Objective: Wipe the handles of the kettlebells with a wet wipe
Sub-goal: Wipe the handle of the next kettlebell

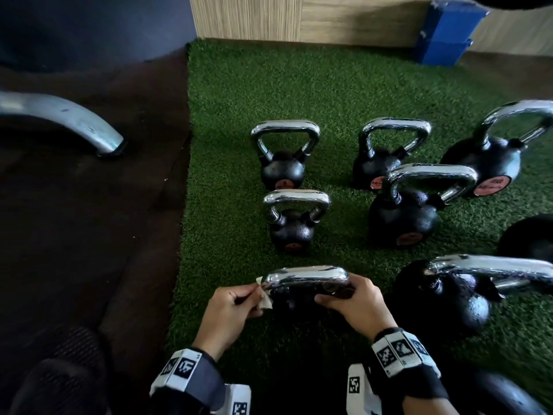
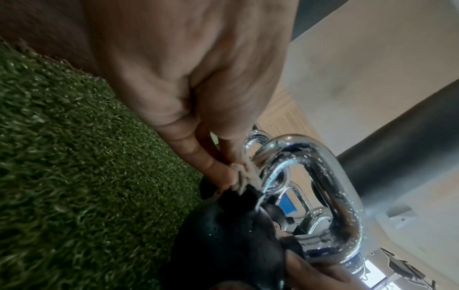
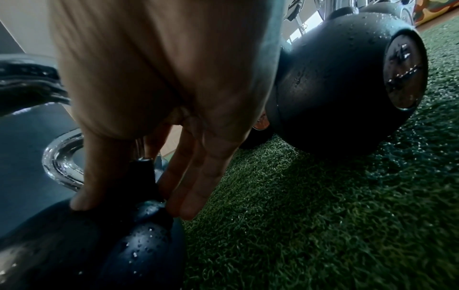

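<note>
Head view shows both hands at the nearest kettlebell, which stands on the turf between them. The left hand pinches a crumpled wipe between thumb and curled fingers, pressed to the left bend of the chrome handle. From the left wrist, the wipe sits bunched at the fingertips, touching the handle just above the black body; water beads dot the chrome. The right hand is at the handle's right end. From the right wrist, its thumb and straight fingers straddle the handle's black base, tips resting on the wet body; they lie straight rather than wrapped.

Just right of it a larger kettlebell stands tilted, its handle reaching rightward. Beyond, a small kettlebell stands upright, with a bigger one to its right. Farther back stand three more: one on the left, one in the middle and a large tilted one at the right. Off the turf to the left lies a curved grey metal piece on dark flooring. At the far wall rest blue blocks.
</note>
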